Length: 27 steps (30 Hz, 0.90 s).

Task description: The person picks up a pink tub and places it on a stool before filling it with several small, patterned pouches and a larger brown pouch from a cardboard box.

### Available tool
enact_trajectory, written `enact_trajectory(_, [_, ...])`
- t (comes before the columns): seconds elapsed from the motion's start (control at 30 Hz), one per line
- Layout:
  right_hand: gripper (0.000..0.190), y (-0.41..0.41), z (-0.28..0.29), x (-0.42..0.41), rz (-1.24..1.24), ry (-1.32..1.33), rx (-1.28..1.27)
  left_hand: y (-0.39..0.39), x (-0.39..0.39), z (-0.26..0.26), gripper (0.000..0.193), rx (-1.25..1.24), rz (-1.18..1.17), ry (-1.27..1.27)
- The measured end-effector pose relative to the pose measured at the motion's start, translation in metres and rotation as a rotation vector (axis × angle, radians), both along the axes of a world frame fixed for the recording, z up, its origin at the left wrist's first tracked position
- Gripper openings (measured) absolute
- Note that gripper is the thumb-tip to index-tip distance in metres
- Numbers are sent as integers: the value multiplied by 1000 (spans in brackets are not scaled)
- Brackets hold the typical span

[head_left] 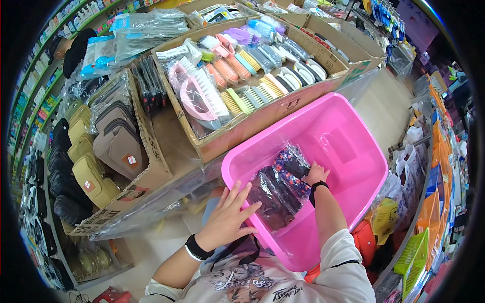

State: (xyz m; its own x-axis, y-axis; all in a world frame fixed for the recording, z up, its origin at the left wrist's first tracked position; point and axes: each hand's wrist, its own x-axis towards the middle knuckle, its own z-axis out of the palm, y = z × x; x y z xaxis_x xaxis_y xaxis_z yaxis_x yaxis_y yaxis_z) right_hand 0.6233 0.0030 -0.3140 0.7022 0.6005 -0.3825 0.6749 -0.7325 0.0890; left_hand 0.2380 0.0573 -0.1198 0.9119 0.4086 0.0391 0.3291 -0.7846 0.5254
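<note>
A large pink plastic tub [341, 147] sits in front of me, tilted in the picture. Inside it lie several dark items in clear plastic wrap [274, 197], beside a floral-patterned packet [291, 166] in similar wrap. My right hand [317, 174] reaches into the tub and touches the right edge of the floral packet; the fingertips are partly hidden, so its grip is unclear. My left hand [232, 219] has its fingers spread over the tub's left rim and holds nothing. Both wrists wear black bands.
A cardboard box [242, 134] of scrubbing brushes [201, 94] stands beyond the tub. Left of it, another box [151, 181] holds beige, yellow and black pouches [119, 146]. Colored plastic baskets [415, 252] and bags line the right side. A person [77, 49] is at the upper left near shelves.
</note>
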Motion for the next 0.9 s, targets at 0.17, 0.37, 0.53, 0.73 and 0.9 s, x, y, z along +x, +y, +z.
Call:
enact_trajectory(0.17, [50,4,30,22,96,49,27,0,2,-4,68,-23,-7,-53])
enact_trajectory(0.37, [39,-3,102,35,70,368,278,0,-1,-11,68,8,-2,-98])
enact_trajectory(0.53, [36,-42,177,16,-182,638,823,-3,4,-3,75,34,-23,-95])
enact_trajectory(0.73, [43,-67,226,-107,-205,1003,1390,-35,8,28,89,18,35,-176])
enact_trajectory(0.9, [48,-78,252,-182,-161,1160,1484,-62,38,47,71,316,-20,-180])
